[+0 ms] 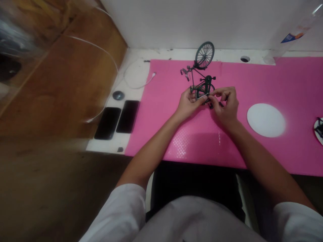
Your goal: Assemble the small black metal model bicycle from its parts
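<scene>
A small black model bicycle (207, 80) is held over the pink mat, with its large spoked wheel pointing away from me and its handlebar to the left. My left hand (187, 102) is closed around the near end of the bicycle, by the other wheel. At the same end, my right hand (225, 102) is closed too, thumb and forefinger pinched at the bicycle's near wheel area. Whether a small part sits between those fingertips is too fine to see. The near wheel is partly hidden by my fingers.
The pink mat (156, 127) covers the table. A white disc (266, 120) lies right of my hands; black parts (319, 127) rest at the far right edge. To the left are two dark phones (128, 116), a round dark object (118, 95) and a white cable (137, 88). A clear bottle (295, 33) stands back right.
</scene>
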`<action>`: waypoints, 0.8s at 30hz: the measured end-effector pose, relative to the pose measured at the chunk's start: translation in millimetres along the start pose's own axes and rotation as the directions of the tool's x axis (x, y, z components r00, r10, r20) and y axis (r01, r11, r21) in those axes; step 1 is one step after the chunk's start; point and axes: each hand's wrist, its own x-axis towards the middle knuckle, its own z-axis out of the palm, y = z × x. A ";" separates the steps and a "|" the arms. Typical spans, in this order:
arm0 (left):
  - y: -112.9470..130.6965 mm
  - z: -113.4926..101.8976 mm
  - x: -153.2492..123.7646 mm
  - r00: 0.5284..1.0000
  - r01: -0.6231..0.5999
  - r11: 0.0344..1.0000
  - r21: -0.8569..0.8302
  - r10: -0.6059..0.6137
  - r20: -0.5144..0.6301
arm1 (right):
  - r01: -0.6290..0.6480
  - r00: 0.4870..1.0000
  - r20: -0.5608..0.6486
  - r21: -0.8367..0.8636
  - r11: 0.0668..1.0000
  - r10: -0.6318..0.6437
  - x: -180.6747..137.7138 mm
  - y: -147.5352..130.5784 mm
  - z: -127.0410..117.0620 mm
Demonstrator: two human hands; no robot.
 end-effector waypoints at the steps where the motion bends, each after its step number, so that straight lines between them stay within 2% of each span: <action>1: -0.2 0.1 -0.1 1.000 -0.005 1.000 -0.004 0.005 0.003 | -0.005 1.000 -0.003 -0.007 1.000 0.005 0.0 -0.9 0.0; 9: 5.8 4.9 -1.8 0.999 0.028 1.000 0.014 -0.028 -0.022 | -0.009 0.999 -0.043 0.007 1.000 0.009 0.4 -4.1 0.9; 24: 7.2 0.0 -0.5 0.999 -0.001 1.000 0.030 -0.001 0.049 | 0.002 0.996 -0.085 0.027 1.000 0.000 -3.0 -0.2 1.6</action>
